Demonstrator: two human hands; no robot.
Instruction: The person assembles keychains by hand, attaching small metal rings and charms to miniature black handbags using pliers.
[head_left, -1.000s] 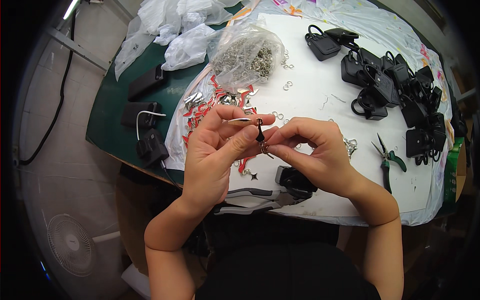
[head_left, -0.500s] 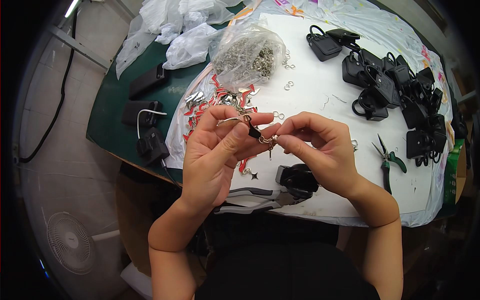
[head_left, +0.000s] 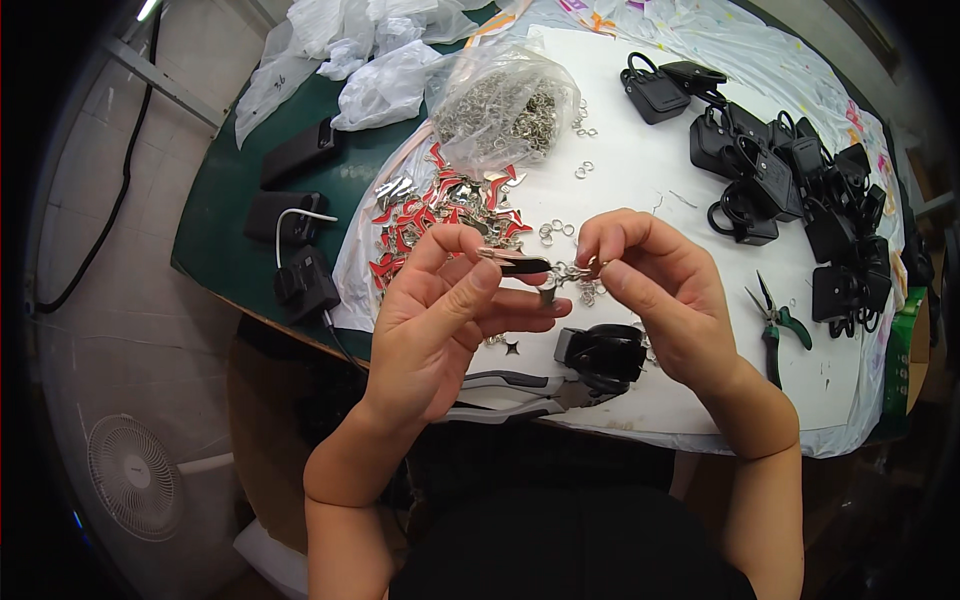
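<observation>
Between thumb and index finger, my left hand (head_left: 435,315) pinches a small charm (head_left: 522,264) with a black side and metallic edge. A short metal chain (head_left: 572,271) runs from it across to my right hand (head_left: 660,290), whose thumb and index finger pinch its end. A small metallic piece (head_left: 547,295) hangs from the chain. Just below my hands lies a small black bag (head_left: 605,352), next to large grey-handled pliers (head_left: 520,395). Red and silver charms (head_left: 450,205) are heaped beyond my left hand.
A clear plastic bag of metal rings (head_left: 505,105) stands at the back, with loose rings (head_left: 553,232) beside it. Several small black bags (head_left: 765,180) are piled at the right. Green-handled pliers (head_left: 775,325) lie near them. Black devices (head_left: 300,150) with a white cable are at the left.
My right hand has moved slightly right, drawing the chain out straighter. The charm in my left hand has turned from slanting down to nearly level.
</observation>
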